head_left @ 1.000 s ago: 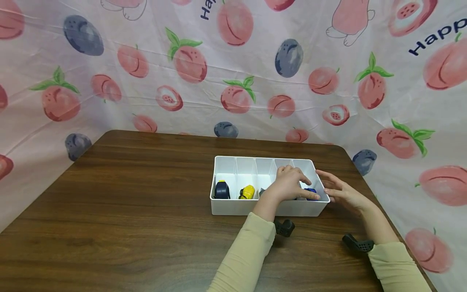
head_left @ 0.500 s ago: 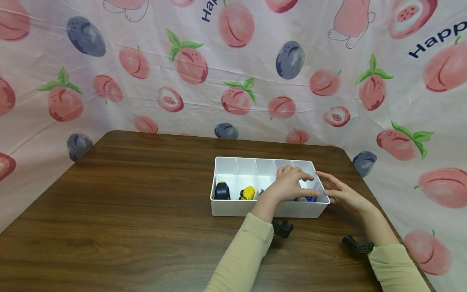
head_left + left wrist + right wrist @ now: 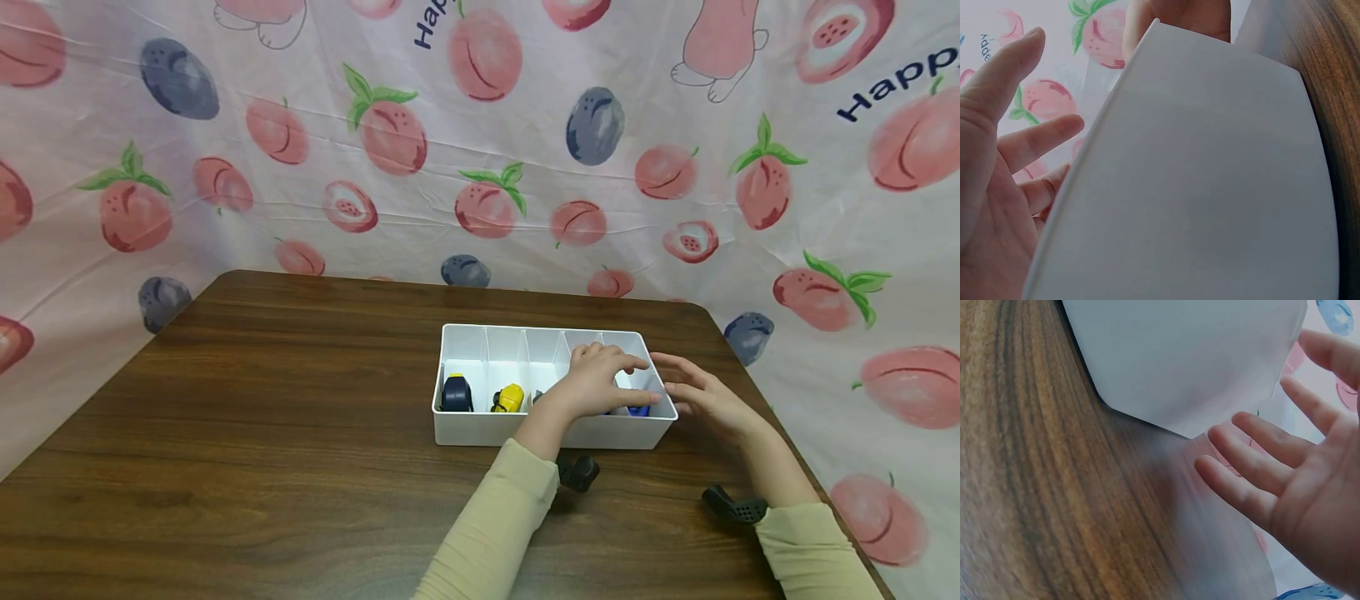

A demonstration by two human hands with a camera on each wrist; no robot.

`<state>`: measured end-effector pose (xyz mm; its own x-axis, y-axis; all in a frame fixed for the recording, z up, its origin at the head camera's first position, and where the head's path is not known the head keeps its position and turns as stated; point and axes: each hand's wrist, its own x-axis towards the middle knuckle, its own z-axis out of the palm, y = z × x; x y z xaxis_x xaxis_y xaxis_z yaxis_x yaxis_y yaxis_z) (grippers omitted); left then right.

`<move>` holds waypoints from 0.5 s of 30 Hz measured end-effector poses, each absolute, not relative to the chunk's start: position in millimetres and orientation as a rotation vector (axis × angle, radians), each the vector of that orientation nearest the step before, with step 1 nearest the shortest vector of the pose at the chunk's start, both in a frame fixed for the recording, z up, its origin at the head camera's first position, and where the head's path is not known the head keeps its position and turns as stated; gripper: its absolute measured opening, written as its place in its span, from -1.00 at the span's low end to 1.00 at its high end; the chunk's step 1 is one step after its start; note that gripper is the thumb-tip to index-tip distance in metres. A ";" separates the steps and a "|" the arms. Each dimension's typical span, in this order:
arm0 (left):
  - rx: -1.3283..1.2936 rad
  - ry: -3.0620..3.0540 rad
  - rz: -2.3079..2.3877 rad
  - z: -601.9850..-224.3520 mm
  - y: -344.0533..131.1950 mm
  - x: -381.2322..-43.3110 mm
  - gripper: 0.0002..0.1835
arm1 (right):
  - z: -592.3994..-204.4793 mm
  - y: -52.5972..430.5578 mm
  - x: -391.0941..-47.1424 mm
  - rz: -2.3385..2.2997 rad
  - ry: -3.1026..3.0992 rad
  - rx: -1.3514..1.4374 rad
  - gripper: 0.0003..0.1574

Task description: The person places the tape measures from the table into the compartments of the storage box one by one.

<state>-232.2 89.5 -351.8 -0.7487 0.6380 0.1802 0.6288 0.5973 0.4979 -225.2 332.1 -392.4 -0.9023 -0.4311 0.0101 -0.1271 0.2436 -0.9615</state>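
A white divided box stands on the table. My left hand is over its right-hand compartments, thumb and fingers spread with nothing visible between them. Below the thumb, a blue item lies in the rightmost compartment, partly covered by the hand. My right hand is by the box's right end, fingers loosely bent and holding nothing; whether the fingertips touch the wall I cannot tell. In the right wrist view its fingers are spread beside the white wall. A small grey item is mostly hidden by the left hand.
The far-left compartment holds a dark navy item with a yellow top. Beside it lies a yellow item with black parts. The brown wooden table reaches a fruit-printed curtain behind and at both sides.
A second ago the blue item showed higher, behind the left thumb; now it lies lower, below the thumb. Both hands have otherwise barely moved.
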 end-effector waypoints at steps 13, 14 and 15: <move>1.155 2.777 0.898 -338.8 78.2 -225.5 -0.35 | -389.0 327.3 -226.0 -1.981 2.303 -0.530 -0.56; 1.164 2.776 0.906 -337.3 77.2 -224.8 -0.36 | -388.2 326.8 -225.4 -2.016 2.290 -0.519 -0.57; 1.172 2.776 0.913 -335.4 76.0 -224.1 -0.36 | -387.3 326.2 -224.6 -2.047 2.281 -0.508 -0.59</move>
